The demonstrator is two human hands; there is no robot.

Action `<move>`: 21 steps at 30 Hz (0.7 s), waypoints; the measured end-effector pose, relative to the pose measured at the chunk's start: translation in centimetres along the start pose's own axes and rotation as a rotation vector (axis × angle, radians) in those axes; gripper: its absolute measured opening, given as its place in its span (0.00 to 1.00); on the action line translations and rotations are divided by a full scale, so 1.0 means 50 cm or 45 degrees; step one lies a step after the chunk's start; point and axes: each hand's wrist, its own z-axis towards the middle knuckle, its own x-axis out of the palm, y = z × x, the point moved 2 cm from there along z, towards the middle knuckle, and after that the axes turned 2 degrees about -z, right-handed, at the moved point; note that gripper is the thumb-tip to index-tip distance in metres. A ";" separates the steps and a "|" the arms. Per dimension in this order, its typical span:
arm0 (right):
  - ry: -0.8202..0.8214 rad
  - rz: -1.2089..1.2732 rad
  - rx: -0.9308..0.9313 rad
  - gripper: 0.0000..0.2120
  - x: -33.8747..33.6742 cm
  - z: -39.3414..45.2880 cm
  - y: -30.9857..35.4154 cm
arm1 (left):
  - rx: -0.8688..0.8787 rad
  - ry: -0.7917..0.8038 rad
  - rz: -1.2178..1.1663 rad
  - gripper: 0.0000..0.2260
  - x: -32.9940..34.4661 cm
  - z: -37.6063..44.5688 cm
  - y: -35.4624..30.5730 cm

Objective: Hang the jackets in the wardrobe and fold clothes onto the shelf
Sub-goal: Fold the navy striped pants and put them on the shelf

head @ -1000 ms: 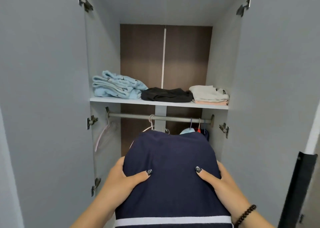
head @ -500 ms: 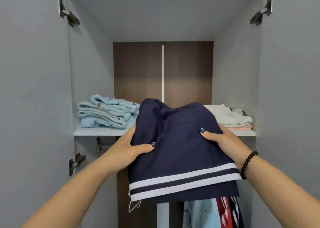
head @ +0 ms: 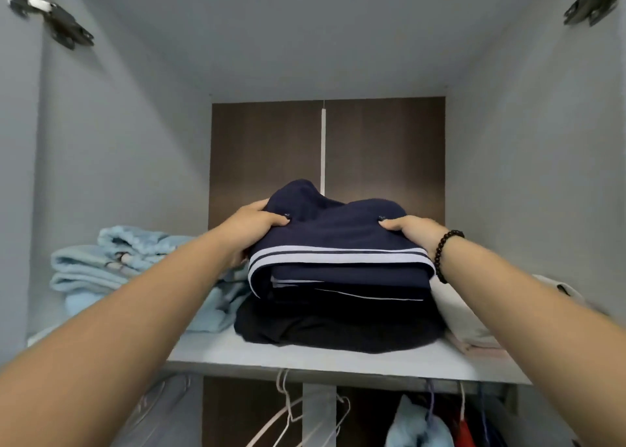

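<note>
Both hands, left (head: 252, 224) and right (head: 411, 231), grip the folded navy top (head: 338, 253) by its sides, resting on the black pile (head: 338, 328) mid-shelf (head: 305, 356).

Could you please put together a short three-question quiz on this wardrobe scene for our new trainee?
1. True or false: the folded navy garment rests on top of the black folded garment.
2. Which pile lies to the left of the black garment on the shelf? A. the light blue pile B. a red pile C. a green pile
3. Fill in: the beaded bracelet sits on the person's ____ wrist.

Key
1. True; the left hand and right hand each keep a grip on one side of it.
2. A
3. right
</note>
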 end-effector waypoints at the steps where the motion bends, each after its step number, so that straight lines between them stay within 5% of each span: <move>1: -0.014 -0.077 -0.002 0.30 0.008 0.029 -0.011 | -0.027 -0.047 0.040 0.13 0.006 0.026 0.029; 5: 0.064 -0.767 0.034 0.22 0.061 0.098 -0.112 | -0.426 -0.004 0.449 0.19 0.041 0.090 0.190; 7: 0.075 -0.814 0.011 0.20 0.073 0.120 -0.136 | -0.477 -0.040 0.666 0.17 0.035 0.098 0.222; 10: 0.075 -0.878 0.002 0.23 0.067 0.119 -0.128 | -0.376 0.026 0.856 0.16 0.023 0.101 0.205; 13: 0.096 -0.986 -0.019 0.22 0.046 0.106 -0.106 | -0.266 -0.073 0.616 0.14 0.039 0.066 0.145; 17: -0.071 -1.274 -0.134 0.22 0.026 0.080 -0.089 | -0.292 -0.085 0.904 0.36 0.041 0.040 0.100; 19: -0.114 -1.337 -0.307 0.31 0.035 0.061 -0.079 | -0.182 -0.052 1.045 0.34 0.058 0.024 0.069; 21: 0.047 -1.322 -0.480 0.29 0.066 0.024 -0.069 | -0.126 0.120 1.078 0.24 0.086 0.001 0.054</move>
